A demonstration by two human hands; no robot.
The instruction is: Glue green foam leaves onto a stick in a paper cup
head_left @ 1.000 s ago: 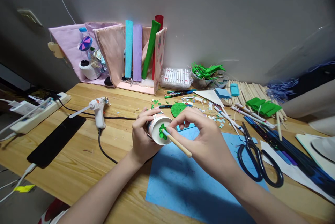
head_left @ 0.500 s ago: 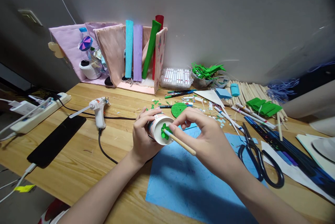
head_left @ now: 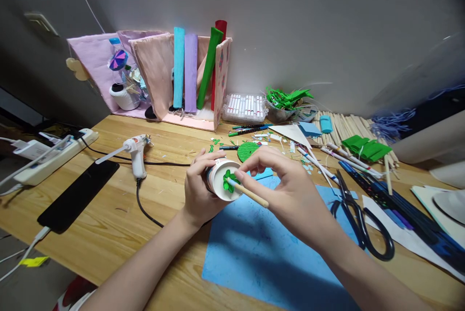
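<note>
We held a white cup (head_left: 219,181) tipped on its side above the worktop (head_left: 109,214), its open mouth turned toward us. Our left hand (head_left: 199,185) had its fingers wrapped around the cup wall. Inside the mouth sat a small green flower (head_left: 227,186); the thumb and forefinger of our right hand (head_left: 285,187) met at its edge, seemingly pinching a petal. A thin wooden stick (head_left: 252,194) slanted from the flower's centre toward the thumb's base; we could not tell whether it was fixed to the flower. The likeliest trouble, we judged, was a torn or loosened petal, from tugging while the stick's outer end was bumped. Too hard a squeeze by the left fingers might have dented the cup, and a slack one might have let it roll. A black cord (head_left: 169,163) ran just behind the left hand, so a backward sweep could have dragged the glue gun (head_left: 138,156). Compared with half a second earlier, the stick's outer end sat slightly higher and farther left, while the cup and flower had shifted only a touch rightward; both hands kept the same hold.
</note>
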